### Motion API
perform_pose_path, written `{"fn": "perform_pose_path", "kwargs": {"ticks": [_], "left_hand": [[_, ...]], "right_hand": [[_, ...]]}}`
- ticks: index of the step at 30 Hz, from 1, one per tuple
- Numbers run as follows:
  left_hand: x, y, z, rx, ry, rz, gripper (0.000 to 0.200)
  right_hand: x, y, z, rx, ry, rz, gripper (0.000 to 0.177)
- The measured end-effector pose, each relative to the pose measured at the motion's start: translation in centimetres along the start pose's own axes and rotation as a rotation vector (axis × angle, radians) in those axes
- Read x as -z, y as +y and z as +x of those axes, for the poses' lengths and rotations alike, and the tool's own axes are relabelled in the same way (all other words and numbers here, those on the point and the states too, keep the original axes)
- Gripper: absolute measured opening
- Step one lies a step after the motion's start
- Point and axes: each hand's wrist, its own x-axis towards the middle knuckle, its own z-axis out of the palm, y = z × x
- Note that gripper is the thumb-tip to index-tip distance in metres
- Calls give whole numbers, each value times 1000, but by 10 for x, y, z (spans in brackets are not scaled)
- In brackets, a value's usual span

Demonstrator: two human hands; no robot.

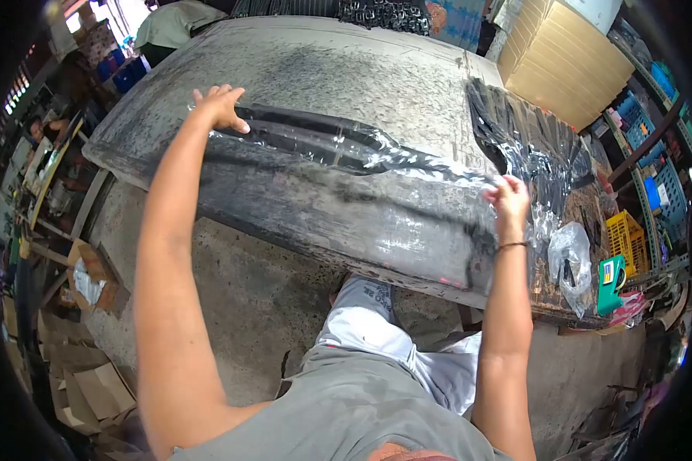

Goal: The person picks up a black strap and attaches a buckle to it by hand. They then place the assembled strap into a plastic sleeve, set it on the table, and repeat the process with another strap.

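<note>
A long black bundle in clear plastic wrap (307, 138) lies across the worn grey table (361, 65). At its left end is my left hand (221, 107), palm down with fingers spread. The right end of the plastic narrows to a twisted strip, and my right hand (509, 192) pinches it there with closed fingers. Just beyond my right hand, a pile of black strips in plastic (546, 154) rests on the table's right part. Whether my left fingertips press on the bundle is hard to tell.
A clear plastic bag (570, 261) and a green object (610, 284) lie at the table's right corner, near a yellow crate (627, 242). A large cardboard box (565, 61) stands at the back right. A person (42, 131) is at the far left.
</note>
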Motion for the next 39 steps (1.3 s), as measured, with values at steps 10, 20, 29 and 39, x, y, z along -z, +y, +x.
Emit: {"fn": "perform_pose_path", "kwargs": {"ticks": [10,20,29,39], "left_hand": [[-137,62,-40,151,-172,-374,101],[-153,54,10,187,-85,-411,104],[-147,56,16,168,106,-437,111],[-171,54,8,91,672,-169,63]], "right_hand": [[-40,52,-64,604,-170,-1089,57],[-100,57,-34,394,-434,-1369,55],[-113,49,-37,483,-264,-1321,65],[-50,49,-108,637,-247,-1058,67]]}}
